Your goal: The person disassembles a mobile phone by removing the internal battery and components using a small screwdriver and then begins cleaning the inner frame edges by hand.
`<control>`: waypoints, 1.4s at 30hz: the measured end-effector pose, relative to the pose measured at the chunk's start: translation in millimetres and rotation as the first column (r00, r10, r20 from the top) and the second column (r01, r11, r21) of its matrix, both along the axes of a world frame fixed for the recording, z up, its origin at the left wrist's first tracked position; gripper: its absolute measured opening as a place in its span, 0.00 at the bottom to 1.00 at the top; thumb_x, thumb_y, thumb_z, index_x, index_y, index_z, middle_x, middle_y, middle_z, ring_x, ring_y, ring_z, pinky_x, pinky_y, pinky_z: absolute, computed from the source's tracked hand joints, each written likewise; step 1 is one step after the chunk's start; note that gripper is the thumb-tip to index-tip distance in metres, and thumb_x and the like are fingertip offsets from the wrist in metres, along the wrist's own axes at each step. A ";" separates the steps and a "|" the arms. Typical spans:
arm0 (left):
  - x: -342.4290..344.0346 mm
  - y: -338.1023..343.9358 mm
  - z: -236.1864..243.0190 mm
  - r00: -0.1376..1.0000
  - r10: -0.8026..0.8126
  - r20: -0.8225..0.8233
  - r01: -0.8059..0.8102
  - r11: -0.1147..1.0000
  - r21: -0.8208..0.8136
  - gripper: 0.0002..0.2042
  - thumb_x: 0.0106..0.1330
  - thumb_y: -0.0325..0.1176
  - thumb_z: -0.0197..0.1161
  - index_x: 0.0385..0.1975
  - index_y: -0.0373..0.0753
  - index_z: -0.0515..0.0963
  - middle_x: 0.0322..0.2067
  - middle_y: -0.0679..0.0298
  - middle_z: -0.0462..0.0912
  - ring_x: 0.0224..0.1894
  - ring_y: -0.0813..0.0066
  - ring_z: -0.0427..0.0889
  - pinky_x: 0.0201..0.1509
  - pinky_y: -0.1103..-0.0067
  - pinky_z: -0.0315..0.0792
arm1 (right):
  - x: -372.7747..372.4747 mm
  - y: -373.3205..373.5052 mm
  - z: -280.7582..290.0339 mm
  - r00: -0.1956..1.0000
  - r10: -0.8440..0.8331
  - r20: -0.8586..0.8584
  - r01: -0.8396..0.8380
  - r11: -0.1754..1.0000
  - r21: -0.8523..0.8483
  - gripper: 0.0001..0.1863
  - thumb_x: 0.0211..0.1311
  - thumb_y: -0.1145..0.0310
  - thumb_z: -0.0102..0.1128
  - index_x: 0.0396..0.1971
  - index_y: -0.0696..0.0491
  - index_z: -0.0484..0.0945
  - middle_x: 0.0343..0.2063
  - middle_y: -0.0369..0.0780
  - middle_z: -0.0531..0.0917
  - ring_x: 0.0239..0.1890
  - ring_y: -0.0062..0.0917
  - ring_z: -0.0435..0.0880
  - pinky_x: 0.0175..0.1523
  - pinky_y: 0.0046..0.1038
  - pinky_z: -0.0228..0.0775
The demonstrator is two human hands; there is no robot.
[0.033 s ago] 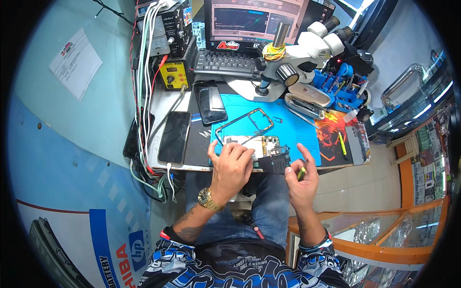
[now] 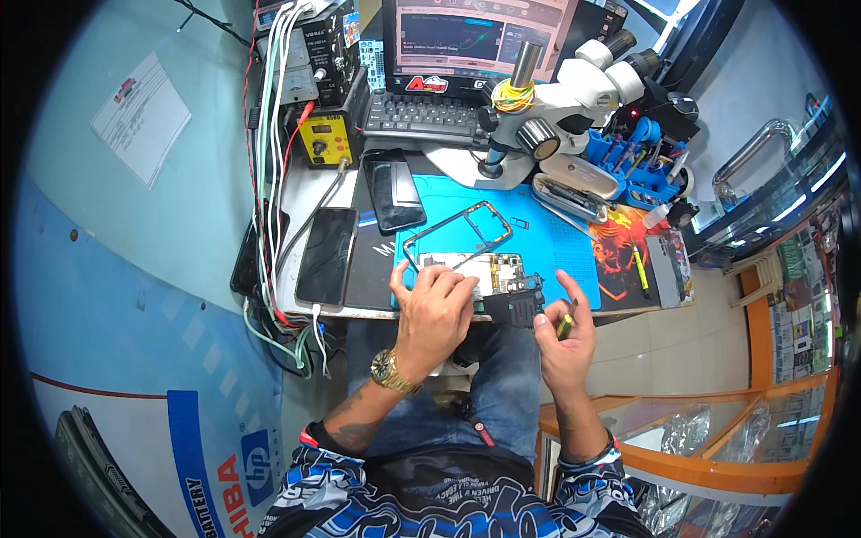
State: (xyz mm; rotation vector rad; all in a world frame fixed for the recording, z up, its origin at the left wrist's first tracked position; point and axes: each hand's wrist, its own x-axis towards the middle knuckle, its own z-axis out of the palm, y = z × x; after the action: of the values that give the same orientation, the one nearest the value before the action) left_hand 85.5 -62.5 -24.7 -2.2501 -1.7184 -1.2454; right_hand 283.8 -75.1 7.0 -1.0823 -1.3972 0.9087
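Opened phone (image 2: 490, 268) lies at the blue mat's (image 2: 558, 240) front edge, within easy reach; the left hand (image 2: 435, 311) bends its fingers over it, apparently steadying it, grip hidden, while the loosely curled right hand (image 2: 569, 344) holds a yellow-green tool (image 2: 564, 326).

Phone frame (image 2: 448, 221) on mat (image 2: 549, 231), behind opened phone (image 2: 485, 267); keyboard (image 2: 423, 119) before monitor (image 2: 457, 43).

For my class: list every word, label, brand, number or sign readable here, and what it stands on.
Wording and brands are not copied here, only where they stand.
Wall poster: large red and white letters, readable.
Shirt: small pale letters, partly readable.
Yellow-fronted unit: small dark marking, uncertain.
Monitor: screen text, mostly too small.
Paper sheet: too small to read.
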 end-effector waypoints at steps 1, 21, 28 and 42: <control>1.3 1.7 0.0 1.000 -0.014 -0.004 0.014 1.000 -0.001 0.09 0.60 0.29 0.70 0.40 0.45 0.85 0.36 0.73 0.83 0.49 0.71 0.80 0.70 0.46 0.50 | 3.3 -1.9 -4.1 1.000 -0.005 -0.008 0.005 1.000 -0.006 0.33 0.63 0.83 0.59 0.70 0.57 0.69 0.24 0.28 0.71 0.28 0.11 0.66 0.37 0.17 0.62; -13.0 -1.1 -4.2 0.991 -0.030 0.129 0.036 0.998 -0.045 0.20 0.59 0.27 0.74 0.52 0.45 0.83 0.35 0.78 0.89 0.48 0.75 0.83 0.74 0.47 0.48 | 52.3 59.8 -9.2 0.869 -0.195 0.456 0.225 0.974 -0.013 0.22 0.65 0.65 0.70 0.57 0.55 0.83 0.31 0.39 0.88 0.24 0.14 0.75 0.30 0.24 0.69; -8.3 -2.1 -7.7 0.997 -0.006 0.075 0.004 1.000 0.029 0.20 0.57 0.27 0.75 0.51 0.46 0.84 0.34 0.78 0.89 0.46 0.76 0.83 0.74 0.48 0.49 | -40.9 43.4 -18.7 0.964 0.133 0.230 -0.104 0.986 -0.131 0.25 0.61 0.69 0.72 0.58 0.58 0.81 0.26 0.33 0.85 0.23 0.12 0.72 0.28 0.23 0.66; -7.2 1.4 -4.1 0.995 0.038 0.088 -0.039 0.999 0.010 0.07 0.61 0.29 0.72 0.38 0.46 0.86 0.26 0.72 0.81 0.38 0.73 0.81 0.68 0.54 0.55 | 4.7 29.1 -10.2 0.998 -0.008 0.062 0.015 0.993 -0.117 0.21 0.65 0.78 0.66 0.58 0.57 0.82 0.33 0.32 0.82 0.32 0.10 0.73 0.36 0.15 0.68</control>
State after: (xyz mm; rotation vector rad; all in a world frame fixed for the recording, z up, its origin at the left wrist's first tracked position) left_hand 78.3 -61.1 -28.7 -2.1758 -1.7690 -1.3622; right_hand 288.6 -46.0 -3.2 -1.2142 -1.4003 0.9663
